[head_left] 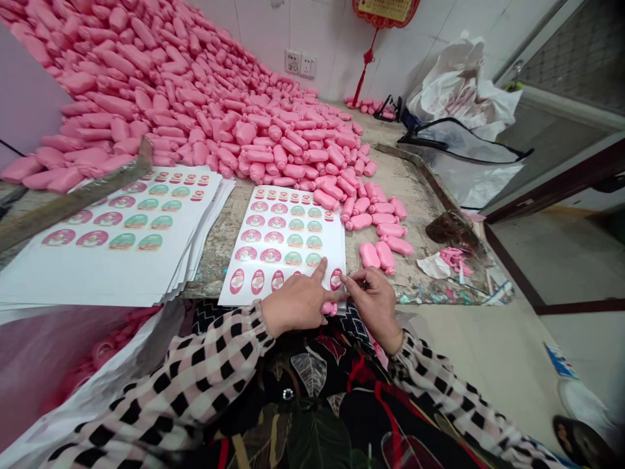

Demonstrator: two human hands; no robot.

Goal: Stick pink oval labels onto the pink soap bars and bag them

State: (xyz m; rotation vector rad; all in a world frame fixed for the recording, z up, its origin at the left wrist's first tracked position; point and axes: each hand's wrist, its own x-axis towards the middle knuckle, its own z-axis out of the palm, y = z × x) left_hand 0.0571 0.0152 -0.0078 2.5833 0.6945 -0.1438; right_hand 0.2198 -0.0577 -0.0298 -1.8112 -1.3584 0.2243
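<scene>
A sheet of oval stickers (286,244), pink and green, lies on the table edge in front of me. My left hand (295,303) is closed round a small pink bottle (330,308), its forefinger stretched onto the sheet. My right hand (374,301) pinches at the sheet's lower right corner beside a pink sticker (336,279), fingertips together. Both hands meet at the sheet's near edge. A huge heap of pink bottles (195,98) fills the table behind, with a few loose ones (378,255) just right of the sheet.
A stack of sticker sheets (112,241) lies at the left under a worn wooden bar (73,198). A clear plastic bag (73,365) holding pink bottles hangs at my left knee. White bags (463,85) and peeled backing scraps (452,259) sit at the right.
</scene>
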